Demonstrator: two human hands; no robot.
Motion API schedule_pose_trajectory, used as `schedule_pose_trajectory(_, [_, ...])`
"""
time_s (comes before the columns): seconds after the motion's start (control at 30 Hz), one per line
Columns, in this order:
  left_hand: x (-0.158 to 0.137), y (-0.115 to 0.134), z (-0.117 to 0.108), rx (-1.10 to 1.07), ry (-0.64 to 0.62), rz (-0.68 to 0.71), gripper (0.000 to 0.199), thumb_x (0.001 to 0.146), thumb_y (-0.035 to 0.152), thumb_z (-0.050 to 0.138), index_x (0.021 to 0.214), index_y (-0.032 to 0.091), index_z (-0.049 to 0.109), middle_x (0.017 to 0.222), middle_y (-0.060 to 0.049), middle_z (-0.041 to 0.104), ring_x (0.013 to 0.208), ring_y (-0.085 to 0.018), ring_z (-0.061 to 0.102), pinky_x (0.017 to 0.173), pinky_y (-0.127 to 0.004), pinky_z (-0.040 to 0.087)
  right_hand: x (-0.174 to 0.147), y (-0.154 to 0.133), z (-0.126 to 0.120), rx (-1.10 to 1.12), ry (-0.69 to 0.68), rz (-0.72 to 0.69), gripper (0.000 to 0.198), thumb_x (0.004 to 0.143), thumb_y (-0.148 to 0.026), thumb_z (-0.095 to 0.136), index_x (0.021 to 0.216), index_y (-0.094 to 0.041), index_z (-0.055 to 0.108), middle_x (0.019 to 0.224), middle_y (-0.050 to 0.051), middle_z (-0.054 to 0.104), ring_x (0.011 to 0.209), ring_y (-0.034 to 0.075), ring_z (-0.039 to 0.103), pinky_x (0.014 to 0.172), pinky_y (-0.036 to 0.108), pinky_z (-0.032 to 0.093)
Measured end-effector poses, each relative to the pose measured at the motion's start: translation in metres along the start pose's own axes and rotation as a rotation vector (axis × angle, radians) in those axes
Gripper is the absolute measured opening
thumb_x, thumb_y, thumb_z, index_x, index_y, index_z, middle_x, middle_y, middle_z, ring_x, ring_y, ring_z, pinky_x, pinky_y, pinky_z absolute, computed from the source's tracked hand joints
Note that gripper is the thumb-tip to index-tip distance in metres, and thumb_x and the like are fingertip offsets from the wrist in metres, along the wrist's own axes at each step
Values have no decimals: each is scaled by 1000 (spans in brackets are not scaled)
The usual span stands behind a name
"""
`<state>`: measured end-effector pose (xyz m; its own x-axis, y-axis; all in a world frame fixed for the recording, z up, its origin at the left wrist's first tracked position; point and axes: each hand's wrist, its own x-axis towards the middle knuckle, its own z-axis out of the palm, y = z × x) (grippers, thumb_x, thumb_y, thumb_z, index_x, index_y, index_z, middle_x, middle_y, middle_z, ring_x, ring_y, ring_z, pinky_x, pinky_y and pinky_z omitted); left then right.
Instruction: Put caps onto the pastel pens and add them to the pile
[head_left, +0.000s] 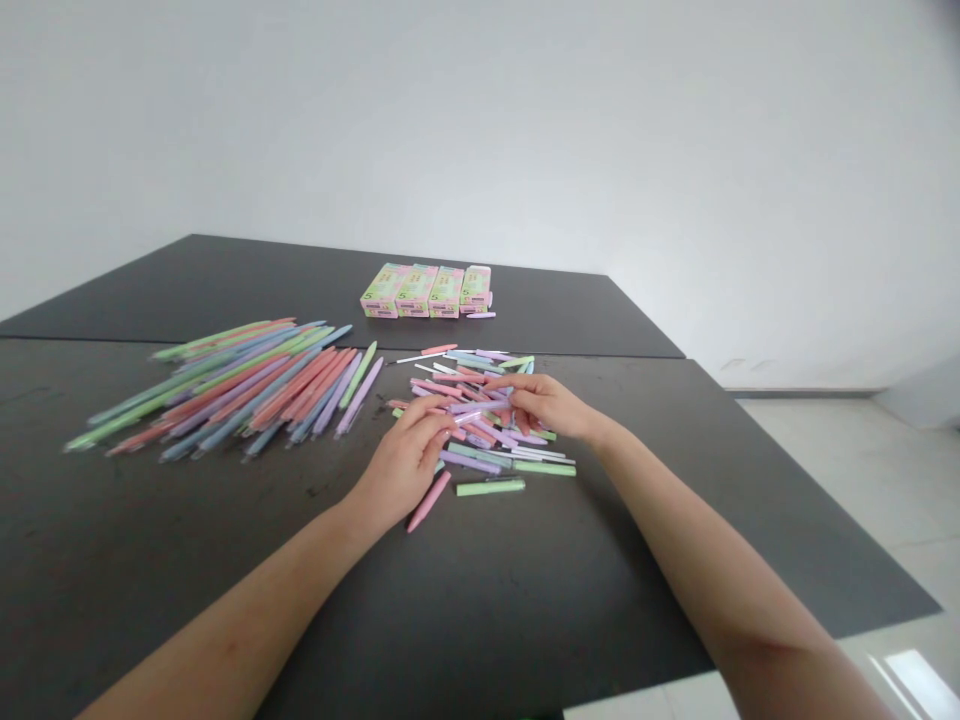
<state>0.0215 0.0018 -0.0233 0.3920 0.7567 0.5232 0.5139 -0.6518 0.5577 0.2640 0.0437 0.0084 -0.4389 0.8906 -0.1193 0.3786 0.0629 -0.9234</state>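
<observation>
Over a loose pile of pen parts (480,460), my two hands are close together. My left hand (409,452) pinches a glossy purple pen barrel (471,418) between thumb and fingertips. Just behind it, my right hand (546,405) has its fingers closed on a purple pen piece (484,405), whose exact part I cannot make out. Pink, purple, green and blue barrels lie mixed with thin white refills (536,454) beneath the hands. Nearest me are a pink pen barrel (429,502), slanted beside my left wrist, and a green one (490,488).
A spread bundle of coloured pens (247,385) lies to the left. Several green and pink boxes (412,290) stand in a row farther back, with a small purple piece (481,315) before them. The dark table (570,590) ends at a slanting right edge.
</observation>
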Motion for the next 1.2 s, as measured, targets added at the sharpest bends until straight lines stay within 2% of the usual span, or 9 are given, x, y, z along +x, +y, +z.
schedule_pose_trajectory(0.07, [0,1,0,8,-3,-1,24,93,16,41,92,17,65,115,-11,61,112,-21,57,98,-37,48,-1,-1,-3,-151,62,37,42,84,-22,42,122,-17,60,70,0,67,44,8,52,45,20,39])
schedule_pose_trajectory(0.17, [0,2,0,15,-11,1,24,93,15,41,91,17,65,115,-10,61,109,-20,58,96,-36,49,1,-6,-10,-411,247,39,37,84,-20,42,112,-17,65,72,2,69,51,11,56,56,24,43])
schedule_pose_trajectory(0.27, [-1,3,0,19,-15,-7,25,93,16,41,92,18,65,114,-9,61,106,-19,60,95,-36,50,13,-9,-18,-622,452,16,32,83,-19,44,99,-16,71,80,5,72,70,16,62,69,26,45])
schedule_pose_trajectory(0.33, [-1,4,0,25,-16,-10,25,93,16,41,93,18,66,113,-9,61,106,-19,60,95,-35,51,27,-10,-23,-745,494,-20,31,82,-16,46,96,-16,74,92,7,73,84,19,64,79,28,46])
schedule_pose_trajectory(0.4, [-1,4,0,32,-14,-7,25,94,17,41,93,18,66,112,-9,62,106,-19,60,94,-35,51,44,-9,-27,-850,455,-55,33,82,-13,47,100,-16,75,104,8,72,97,20,63,89,28,44])
schedule_pose_trajectory(0.53, [-1,4,0,35,-22,-5,26,93,16,40,93,17,67,111,-10,61,105,-20,60,95,-35,51,78,-4,-28,-951,353,-41,33,84,-13,49,104,-16,75,113,8,70,106,20,62,96,27,42])
schedule_pose_trajectory(0.7, [-2,5,0,22,-35,-22,28,93,15,40,96,18,68,112,-9,61,106,-19,60,95,-34,51,102,3,-23,-986,264,0,33,85,-19,54,112,-15,72,116,10,70,108,23,63,95,28,43])
schedule_pose_trajectory(0.97, [-2,5,1,16,-41,-10,27,93,12,41,95,18,67,108,-8,61,103,-18,60,92,-33,52,105,10,-22,-1006,200,-18,34,84,-27,58,113,-16,72,112,10,72,102,22,64,87,26,44])
schedule_pose_trajectory(1.2, [-3,3,1,21,-49,-7,27,93,12,40,94,18,66,109,-8,61,104,-18,60,92,-32,51,98,14,-25,-1029,178,-9,28,86,-24,54,105,-13,71,103,12,72,94,21,65,79,25,41])
